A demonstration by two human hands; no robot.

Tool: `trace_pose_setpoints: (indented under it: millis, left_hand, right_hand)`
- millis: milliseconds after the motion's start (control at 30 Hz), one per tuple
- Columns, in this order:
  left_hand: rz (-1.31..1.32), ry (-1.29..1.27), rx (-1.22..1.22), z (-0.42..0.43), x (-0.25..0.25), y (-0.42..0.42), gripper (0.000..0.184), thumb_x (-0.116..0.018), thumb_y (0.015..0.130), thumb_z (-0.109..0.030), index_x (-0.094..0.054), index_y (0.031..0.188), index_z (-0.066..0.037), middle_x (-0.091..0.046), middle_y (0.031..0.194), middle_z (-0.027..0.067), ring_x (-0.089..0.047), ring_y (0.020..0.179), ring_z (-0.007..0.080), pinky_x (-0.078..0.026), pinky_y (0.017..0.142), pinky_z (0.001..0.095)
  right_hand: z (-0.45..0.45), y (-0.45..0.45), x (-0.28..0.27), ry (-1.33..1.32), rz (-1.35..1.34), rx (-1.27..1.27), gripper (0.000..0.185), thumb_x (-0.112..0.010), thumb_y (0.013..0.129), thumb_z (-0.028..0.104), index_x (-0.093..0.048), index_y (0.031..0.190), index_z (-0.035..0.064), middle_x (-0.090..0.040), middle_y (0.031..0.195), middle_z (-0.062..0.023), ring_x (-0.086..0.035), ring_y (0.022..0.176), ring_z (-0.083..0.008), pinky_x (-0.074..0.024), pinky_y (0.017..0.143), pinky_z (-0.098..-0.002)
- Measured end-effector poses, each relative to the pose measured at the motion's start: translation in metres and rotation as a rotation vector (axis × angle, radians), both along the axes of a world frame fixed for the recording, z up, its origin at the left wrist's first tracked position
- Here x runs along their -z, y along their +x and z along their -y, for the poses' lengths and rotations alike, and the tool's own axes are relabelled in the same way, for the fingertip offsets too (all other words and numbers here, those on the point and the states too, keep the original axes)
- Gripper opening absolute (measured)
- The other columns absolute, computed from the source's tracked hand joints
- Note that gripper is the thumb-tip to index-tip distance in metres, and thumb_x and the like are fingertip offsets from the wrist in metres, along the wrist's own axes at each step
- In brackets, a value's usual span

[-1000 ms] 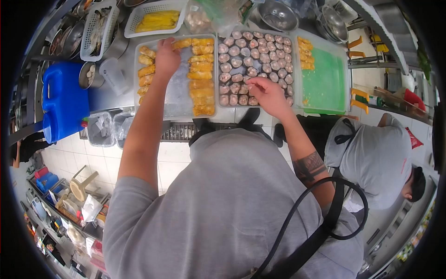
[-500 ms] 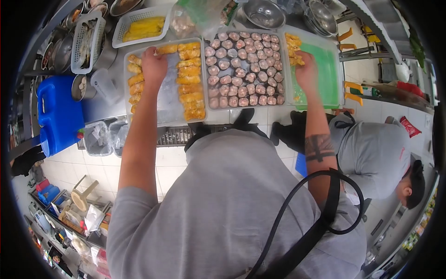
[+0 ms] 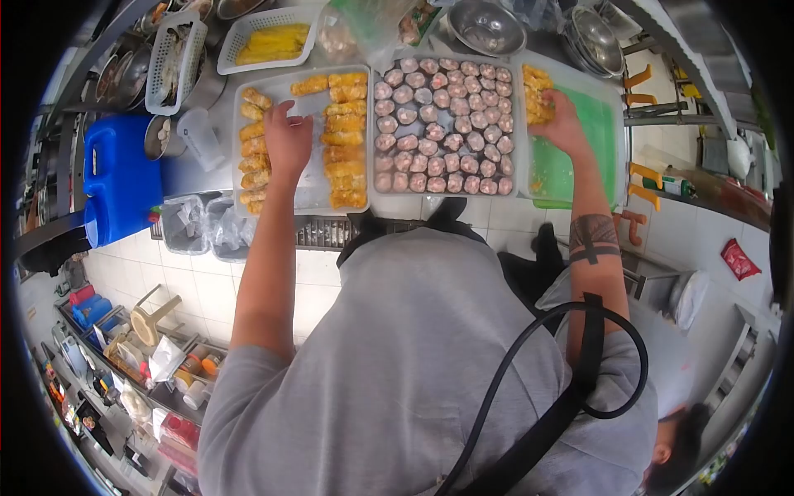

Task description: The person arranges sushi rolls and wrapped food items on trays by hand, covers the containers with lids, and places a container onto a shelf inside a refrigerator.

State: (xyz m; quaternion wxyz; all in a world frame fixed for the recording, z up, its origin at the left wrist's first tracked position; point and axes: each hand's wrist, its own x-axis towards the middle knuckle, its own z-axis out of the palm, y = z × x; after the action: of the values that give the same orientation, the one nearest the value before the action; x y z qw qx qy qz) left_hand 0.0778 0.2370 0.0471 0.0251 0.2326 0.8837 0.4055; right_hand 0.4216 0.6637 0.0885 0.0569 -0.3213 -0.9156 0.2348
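Prep counter, kitchen: a worker in a gray T-shirt [image 3: 430,314] reaches over trays w/ both bare hands. L hand [image 3: 289,149] is above the L tray [image 3: 316,182], fingers apart & loosely bent, thumb off to the side, no roll seen btwn them. Just L of those fingers runs a column of yellow rolls [image 3: 253,145]; a 2nd column [image 3: 345,139] stands to their R, and a lone roll [image 3: 309,84] lies just beyond the fingertips.

R hand [image 3: 566,128] is at the R tray [image 3: 583,165], green-bottomed, w/ index & thumb parted and bent about the roll stack [image 3: 536,83] along that tray's L side; whether they pinch a roll, can't tell. Green surface shows to the R of the knuckles.

Btwn the two hands: the middle tray [image 3: 405,131], w/ rows of pinkish round pcs [image 3: 435,131]. Farther beyond L fingers, a white basket [image 3: 227,59] w/ yellow strips [image 3: 269,45]; well L of them, a clear container [image 3: 201,139] & a blue jug [image 3: 120,182]. Beyond and L of R fingers, a metal bowl [image 3: 486,26]. Lower R, well behind R hand, a co-worker [image 3: 670,355], partly hidden.
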Motion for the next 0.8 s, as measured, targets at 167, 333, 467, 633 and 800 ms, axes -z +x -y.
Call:
trace_pose_setpoints:
  millis: [167, 333, 467, 633, 800]
  left_hand:
    - [0.025, 0.053, 0.027, 0.008, -0.003, 0.006, 0.041, -0.077, 0.089, -0.007, -0.063, 0.128, 0.001, -0.06, 0.125, 0.0179, -0.073, 0.094, 0.0251, -0.06, 0.083, 0.0375]
    - [0.028, 0.082, 0.033, 0.012, -0.002, 0.006, 0.037, -0.075, 0.092, -0.007, -0.065, 0.127, 0.001, -0.063, 0.124, 0.0158, -0.074, 0.095, 0.0221, -0.062, 0.081, 0.0353]
    - [0.046, 0.085, 0.013, 0.019, -0.004, 0.002, 0.038, -0.075, 0.092, -0.008, -0.065, 0.128, 0.001, -0.063, 0.124, 0.0162, -0.074, 0.096, 0.0225, -0.062, 0.083, 0.0354]
    - [0.081, 0.091, -0.002, 0.04, -0.007, -0.003, 0.043, -0.075, 0.092, -0.007, -0.063, 0.132, 0.002, -0.064, 0.129, 0.0164, -0.073, 0.101, 0.0233, -0.061, 0.088, 0.0356]
    - [0.332, 0.245, 0.101, 0.045, -0.002, 0.002, 0.054, -0.071, 0.092, -0.003, -0.055, 0.143, 0.001, -0.063, 0.136, 0.0175, -0.069, 0.115, 0.0254, -0.059, 0.096, 0.0368]
  right_hand:
    - [0.011, -0.004, -0.007, 0.056, 0.091, -0.056, 0.088, -0.091, 0.067, 0.023, -0.054, 0.146, 0.0072, -0.058, 0.139, -0.0174, -0.054, 0.131, -0.0408, -0.0453, 0.112, -0.0484]
    - [0.015, 0.001, -0.001, 0.0, 0.131, -0.002, 0.084, -0.086, 0.073, 0.03, -0.055, 0.145, 0.0017, -0.06, 0.137, -0.022, -0.059, 0.125, -0.0404, -0.0491, 0.108, -0.0483]
    - [0.018, 0.011, -0.009, -0.034, 0.131, 0.216, 0.079, -0.083, 0.079, 0.03, -0.054, 0.141, -0.0074, -0.069, 0.122, -0.022, -0.07, 0.106, -0.0345, -0.0562, 0.095, -0.0425]
    - [0.047, 0.003, -0.038, -0.227, -0.104, 0.334, 0.072, -0.083, 0.079, 0.027, -0.057, 0.137, -0.006, -0.073, 0.109, -0.0167, -0.073, 0.093, -0.0276, -0.0583, 0.083, -0.0362]
    - [0.19, -0.145, -0.067, -0.206, 0.03, -0.171, 0.075, -0.085, 0.075, 0.026, -0.057, 0.14, 0.0004, -0.07, 0.123, -0.0214, -0.071, 0.11, -0.0342, -0.0574, 0.093, -0.0437]
